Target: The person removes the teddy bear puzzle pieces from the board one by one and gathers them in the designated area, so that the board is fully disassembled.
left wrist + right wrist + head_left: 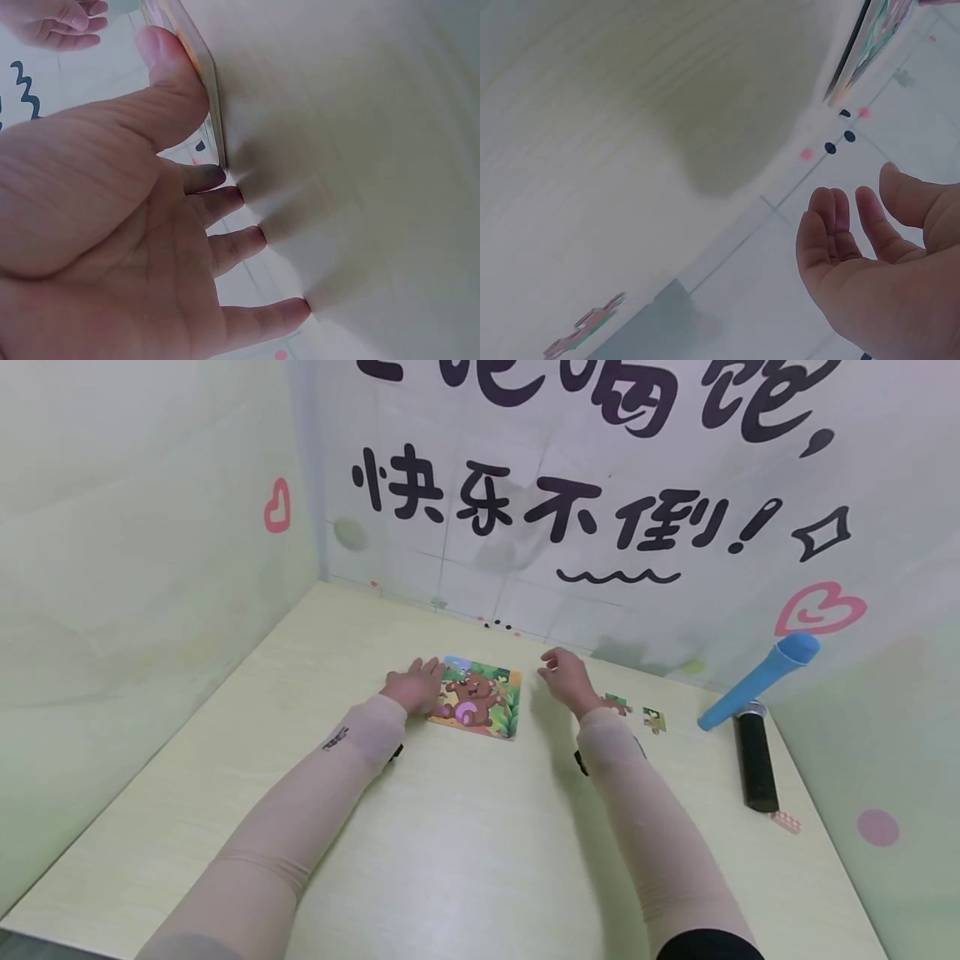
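A bear jigsaw puzzle lies flat on the table. My left hand rests at its left side; in the left wrist view this hand has its thumb against the edge of the puzzle and its fingertips down on the tabletop. To the right of the puzzle, my right hand is held above the table. Seen from the right wrist, this hand has loosely bent fingers and holds nothing. One loose puzzle piece lies just beyond the right wrist, another piece farther right.
At the table's right side, a blue flared tube leans up beside a black cylinder. A small pink-and-white item lies by the cylinder's near end. Behind the table hangs a printed wall sheet.
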The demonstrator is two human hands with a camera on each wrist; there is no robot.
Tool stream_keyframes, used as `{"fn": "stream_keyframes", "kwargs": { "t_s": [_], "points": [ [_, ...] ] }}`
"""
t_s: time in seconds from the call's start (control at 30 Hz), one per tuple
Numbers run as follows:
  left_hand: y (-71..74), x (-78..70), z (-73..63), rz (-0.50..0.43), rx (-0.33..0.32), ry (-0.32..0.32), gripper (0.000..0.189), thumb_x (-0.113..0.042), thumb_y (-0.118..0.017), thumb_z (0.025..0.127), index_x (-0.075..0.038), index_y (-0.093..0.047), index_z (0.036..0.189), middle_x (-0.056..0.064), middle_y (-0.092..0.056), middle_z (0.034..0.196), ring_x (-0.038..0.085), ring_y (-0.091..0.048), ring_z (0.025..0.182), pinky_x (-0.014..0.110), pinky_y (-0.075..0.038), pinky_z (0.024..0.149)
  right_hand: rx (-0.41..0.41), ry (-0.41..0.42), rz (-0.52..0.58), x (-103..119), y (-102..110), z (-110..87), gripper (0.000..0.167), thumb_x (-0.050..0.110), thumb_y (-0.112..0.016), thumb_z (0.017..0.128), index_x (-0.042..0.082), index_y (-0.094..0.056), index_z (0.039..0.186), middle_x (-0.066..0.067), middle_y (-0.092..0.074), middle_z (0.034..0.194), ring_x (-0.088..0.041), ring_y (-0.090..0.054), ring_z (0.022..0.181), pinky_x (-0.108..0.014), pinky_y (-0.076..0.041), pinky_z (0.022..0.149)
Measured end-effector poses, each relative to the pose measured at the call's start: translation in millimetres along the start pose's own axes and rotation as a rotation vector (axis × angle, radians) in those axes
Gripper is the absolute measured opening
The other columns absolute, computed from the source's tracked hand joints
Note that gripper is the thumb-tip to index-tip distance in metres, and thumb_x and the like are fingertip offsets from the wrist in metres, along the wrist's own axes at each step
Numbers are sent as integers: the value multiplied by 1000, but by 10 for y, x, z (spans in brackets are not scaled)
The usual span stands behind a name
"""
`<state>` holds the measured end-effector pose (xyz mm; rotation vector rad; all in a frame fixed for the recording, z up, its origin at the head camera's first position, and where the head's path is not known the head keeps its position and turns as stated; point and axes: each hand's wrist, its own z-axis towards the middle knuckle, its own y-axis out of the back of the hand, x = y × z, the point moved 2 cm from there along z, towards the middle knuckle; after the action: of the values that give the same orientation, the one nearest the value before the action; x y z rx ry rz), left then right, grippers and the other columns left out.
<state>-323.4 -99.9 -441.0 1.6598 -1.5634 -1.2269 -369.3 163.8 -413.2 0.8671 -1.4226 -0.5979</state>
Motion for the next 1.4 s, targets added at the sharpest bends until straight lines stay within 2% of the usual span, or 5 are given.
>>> {"fn": "stream_keyframes", "kwargs": {
  "t_s": [0.17, 0.4, 0.6, 1.03, 1.4],
  "points": [
    [-22, 30, 57, -3, -3, -6, 71, -22, -46, 108, -11, -3, 164, 7, 6, 171, 33, 6, 156, 69, -13, 118, 22, 5, 45, 161, -139, 7, 32, 9, -55, 104, -4, -55, 134, -23, -59, 128, -37, -57, 119, -46, -51, 100],
    [27, -22, -133, -10, -36, -27, 77, -28, -54, 106, -8, -7, 164, 10, 0, 171, 34, 1, 156, 68, -15, 118, 66, 5, 145, 306, -323, 20, 31, 9, -53, 105, -2, -55, 134, -22, -61, 129, -35, -61, 118, -44, -54, 97],
    [-9, 8, -35, -4, -17, -2, 73, -24, -49, 107, -10, -6, 164, 7, 3, 171, 32, 4, 156, 69, -14, 118, 113, 11, 205, 458, -463, -5, 32, 10, -54, 105, -2, -55, 135, -19, -62, 130, -32, -62, 115, -42, -55, 94],
    [41, -24, -163, 2, -51, -31, 85, -38, -61, 102, -7, -10, 163, 11, -2, 171, 34, 0, 156, 68, -19, 118, 154, 17, 184, 646, -691, -8, 30, 16, -58, 104, 3, -57, 131, -17, -69, 122, -27, -68, 106, -40, -58, 86],
    [36, -8, -98, 25, -35, -24, 88, -42, -60, 101, -7, -9, 163, 10, -2, 171, 34, 0, 156, 68, -20, 118, 156, 21, 172, 715, -735, -5, 27, 15, -58, 104, 3, -58, 129, -15, -71, 116, -24, -70, 97, -34, -58, 75]
  ]
}}
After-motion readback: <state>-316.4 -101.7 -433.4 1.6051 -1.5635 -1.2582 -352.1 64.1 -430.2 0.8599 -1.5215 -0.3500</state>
